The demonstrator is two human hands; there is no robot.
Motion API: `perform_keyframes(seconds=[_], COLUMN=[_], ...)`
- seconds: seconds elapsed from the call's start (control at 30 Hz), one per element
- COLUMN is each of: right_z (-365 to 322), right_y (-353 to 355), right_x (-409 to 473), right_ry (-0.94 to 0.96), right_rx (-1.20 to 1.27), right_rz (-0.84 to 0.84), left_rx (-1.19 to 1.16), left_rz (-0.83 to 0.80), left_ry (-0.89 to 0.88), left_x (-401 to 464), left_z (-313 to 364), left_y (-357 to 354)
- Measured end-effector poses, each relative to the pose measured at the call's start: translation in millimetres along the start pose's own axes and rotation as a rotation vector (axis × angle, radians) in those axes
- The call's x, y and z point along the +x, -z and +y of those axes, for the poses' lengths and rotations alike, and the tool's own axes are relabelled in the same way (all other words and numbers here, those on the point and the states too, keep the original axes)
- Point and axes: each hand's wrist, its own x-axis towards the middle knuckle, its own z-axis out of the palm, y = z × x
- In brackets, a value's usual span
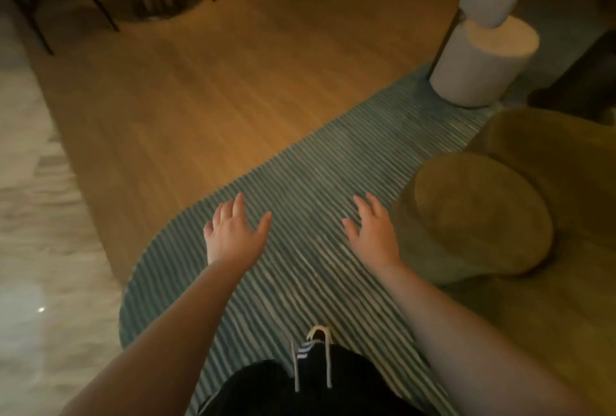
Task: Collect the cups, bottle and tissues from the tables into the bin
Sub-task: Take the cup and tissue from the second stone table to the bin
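Dark clothing [300, 382] with white drawstrings fills the lower edge. Both bare forearms extend forward over a striped blue-green rug [300, 182]. Left hand [233, 232]: palm down, fingers spread, holding nothing. Right hand [375, 232]: palm down, fingers loosely spread, holding nothing. An olive round seat [480, 212] sits just beside the right hand; a white cylindrical chair [480, 62] stands farther off. Cups, bottle, tissues and bin cannot be located in this blurred view.
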Motion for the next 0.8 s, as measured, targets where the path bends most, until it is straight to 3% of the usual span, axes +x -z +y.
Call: perform_keyframes(seconds=[0.27,0.47,0.8], right_z=[-31.4,-60.8,-99.2], right_y=[6.9,-1.0,56.5], right_x=[254.3,495.4,813.3], right_ry=[-0.031,-0.093,-0.246], right_rx=[0.032,0.052,0.052], right_rz=[-0.037,0.007,0.105], left_rx=[0.018,0.006,0.026], left_rz=[-0.013,0.007,-0.045], left_ry=[-0.034,-0.054,-0.133], left_x=[250.7,514.9,854.8], left_z=[53.0,83.1,170.4], left_y=[13.9,28.9,91.9])
